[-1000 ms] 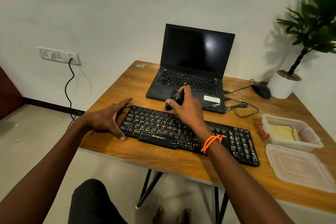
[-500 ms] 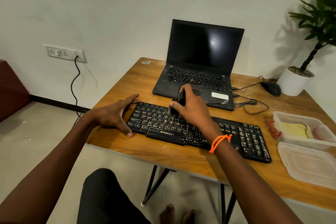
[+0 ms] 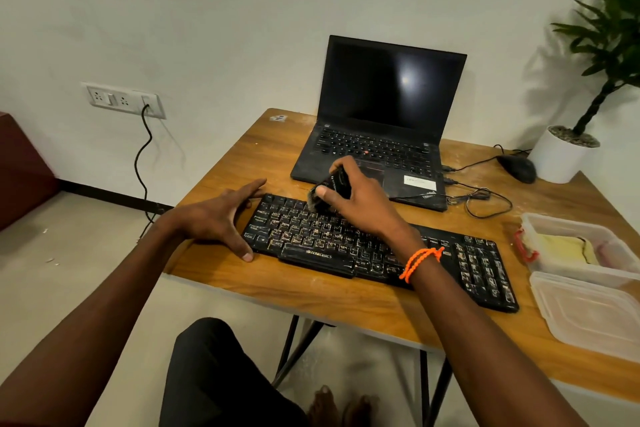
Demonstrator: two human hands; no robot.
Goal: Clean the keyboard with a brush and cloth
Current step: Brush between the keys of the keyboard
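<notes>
**Asha:** Where was the keyboard (image 3: 381, 250), and what were the hands doing?

**Ben:** The black keyboard lay along the near edge of a wooden table (image 3: 242, 156), in front of an open laptop (image 3: 381, 135). The left hand (image 3: 214, 218) was spread flat, fingers straight, bracing the keyboard's left end. The right hand (image 3: 360, 204) was curled round a small dark brush (image 3: 329, 191), its bristles down on the upper left rows of keys.

**Asha:** How far along did the cleaning seem?

**Ben:** Early, I'd judge. Pale dust speckled most keys, thickly on the number pad at the right. The brushing seemed unfinished, the wiping not begun. A yellowish cloth (image 3: 568, 248) lay in a clear plastic box (image 3: 540, 229) at the table's right edge, untouched.

**Asha:** Anything unclear?

**Ben:** The right hand and wrist hid the middle keys. The brush's shape was mostly covered by fingers. The box was partly cut off by the frame.
</notes>
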